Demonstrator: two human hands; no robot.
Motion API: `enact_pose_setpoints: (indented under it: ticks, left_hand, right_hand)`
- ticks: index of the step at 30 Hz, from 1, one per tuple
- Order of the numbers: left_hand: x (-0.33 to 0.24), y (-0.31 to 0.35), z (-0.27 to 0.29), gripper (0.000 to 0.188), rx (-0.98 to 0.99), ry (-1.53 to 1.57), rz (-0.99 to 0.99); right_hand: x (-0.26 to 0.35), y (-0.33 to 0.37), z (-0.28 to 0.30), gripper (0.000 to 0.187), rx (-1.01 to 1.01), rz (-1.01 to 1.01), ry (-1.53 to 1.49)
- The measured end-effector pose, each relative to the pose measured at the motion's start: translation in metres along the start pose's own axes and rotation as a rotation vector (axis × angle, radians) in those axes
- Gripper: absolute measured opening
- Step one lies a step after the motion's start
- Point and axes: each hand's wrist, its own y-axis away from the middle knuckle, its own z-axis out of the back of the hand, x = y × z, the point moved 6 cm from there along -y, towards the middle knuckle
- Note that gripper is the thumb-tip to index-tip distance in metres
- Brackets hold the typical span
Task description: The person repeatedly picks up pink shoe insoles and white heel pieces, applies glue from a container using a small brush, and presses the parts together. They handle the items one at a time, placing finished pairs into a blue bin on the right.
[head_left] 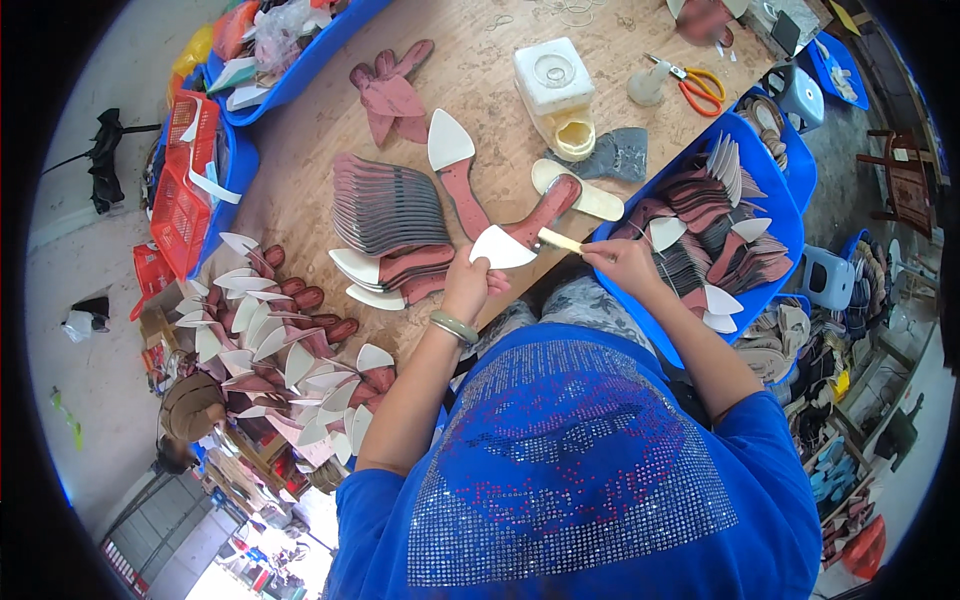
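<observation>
- Holding a reddish-brown insole piece (520, 232) with a white pointed tip just above frame centre, the left hand (470, 282) had its fingers pinched on the white end.
- The right hand (622, 262) gripped a pale brush (560, 240), fingers pressed together around its handle, bristles touching the piece.
- Risk, as I judged: glue could smear past the flat board's edge onto the wooden worktop (320, 130), or the thin, stiff piece could twist in so light a pinch.

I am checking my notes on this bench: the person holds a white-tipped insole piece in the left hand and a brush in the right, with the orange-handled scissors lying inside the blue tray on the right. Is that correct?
Not quite. The head view shows the orange-handled scissors lying on the wooden table, beyond the blue tray, not inside it. The rest holds: the left hand holds the white-tipped insole piece and the right hand holds the brush.
</observation>
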Motion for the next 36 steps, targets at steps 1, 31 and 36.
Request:
enact_pose_setpoints:
  ticks: [1,31,36]
  left_hand:
    - [0.000,0.000,0.000,0.033,0.009,-0.007,-0.002]
    - [-0.061,0.024,0.069,0.032,-0.125,0.012,-0.227]
    - [-0.185,-0.010,0.106,0.037,-0.600,-0.820,-0.700]
  right_hand:
    - [0.002,0.000,-0.001,0.019,0.044,-0.009,-0.041]
    - [0.074,-0.020,-0.020,0.020,0.355,-0.424,-0.777]
    - [0.080,-0.036,0.001,0.021,0.179,-0.425,-0.936]
